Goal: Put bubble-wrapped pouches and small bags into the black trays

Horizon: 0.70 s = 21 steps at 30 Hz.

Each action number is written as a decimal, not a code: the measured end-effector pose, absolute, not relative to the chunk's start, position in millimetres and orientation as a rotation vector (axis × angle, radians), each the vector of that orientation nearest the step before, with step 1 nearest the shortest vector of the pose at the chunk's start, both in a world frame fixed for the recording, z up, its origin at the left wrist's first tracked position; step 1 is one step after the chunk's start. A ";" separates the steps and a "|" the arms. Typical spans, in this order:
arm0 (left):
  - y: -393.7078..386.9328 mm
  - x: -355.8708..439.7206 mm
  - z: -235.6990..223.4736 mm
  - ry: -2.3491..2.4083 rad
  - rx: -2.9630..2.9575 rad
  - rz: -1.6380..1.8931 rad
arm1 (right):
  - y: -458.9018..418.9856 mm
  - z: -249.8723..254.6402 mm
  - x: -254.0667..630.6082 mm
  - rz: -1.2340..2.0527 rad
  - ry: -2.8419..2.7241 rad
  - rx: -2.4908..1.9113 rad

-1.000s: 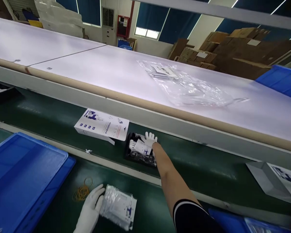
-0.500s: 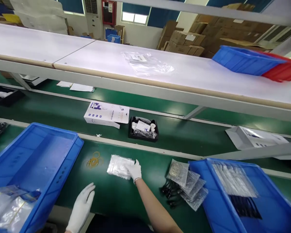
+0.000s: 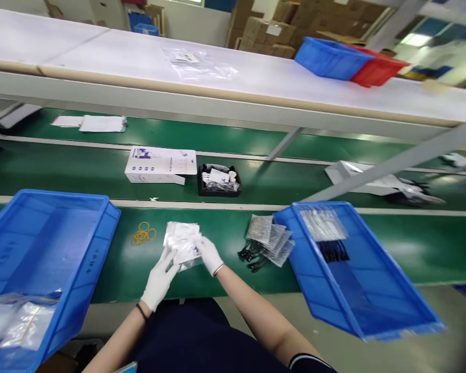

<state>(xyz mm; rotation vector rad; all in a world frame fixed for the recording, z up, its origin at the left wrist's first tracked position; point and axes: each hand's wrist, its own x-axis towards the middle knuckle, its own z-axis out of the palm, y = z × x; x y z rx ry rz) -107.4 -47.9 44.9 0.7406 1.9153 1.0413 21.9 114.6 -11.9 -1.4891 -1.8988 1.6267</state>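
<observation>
A small stack of clear plastic packets (image 3: 181,234) with white contents lies on the green bench in front of me. My left hand (image 3: 160,280), in a white glove, holds the lower left edge of the top packet, its fingers partly over the plastic. At the right edge, my gloved right hand (image 3: 209,255) grips the same packet, fingertips on its printed side. That upper packet sits askew over the pile, its lower edge toward me. Left of the pile lie several yellow rubber bands (image 3: 142,234).
Blue bins stand left (image 3: 114,217) and right (image 3: 314,290). Bubble-wrapped parts with black cables (image 3: 270,238) lie beside the right bin. On the belt behind are a white printed box (image 3: 159,165) and a black tray (image 3: 219,192) of parts. A white shelf (image 3: 256,72) spans above.
My left hand has come up from the bench's near edge to the packets. The top packet has shifted toward me, and the camera view has moved right and tilted down.
</observation>
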 end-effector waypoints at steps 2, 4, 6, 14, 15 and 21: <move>-25.7 -93.2 47.4 1.766 0.605 1.125 | 106.5 -2.4 33.1 1.815 -1.927 -1.329; -17.5 -84.0 48.0 1.658 0.524 1.199 | 124.4 4.2 59.2 1.830 -2.097 -1.264; -23.0 -81.5 47.4 1.657 0.510 1.208 | 163.1 6.5 100.3 1.441 -2.417 -1.381; -84.2 -75.2 41.5 1.876 0.193 1.128 | 287.5 -43.5 244.8 0.155 -2.756 -1.790; -86.1 -69.8 42.7 1.871 0.154 1.138 | 290.3 -45.4 246.9 0.189 -2.726 -1.755; -44.0 -19.6 67.3 1.617 0.113 1.232 | 255.9 2.5 193.6 0.490 -2.544 -1.171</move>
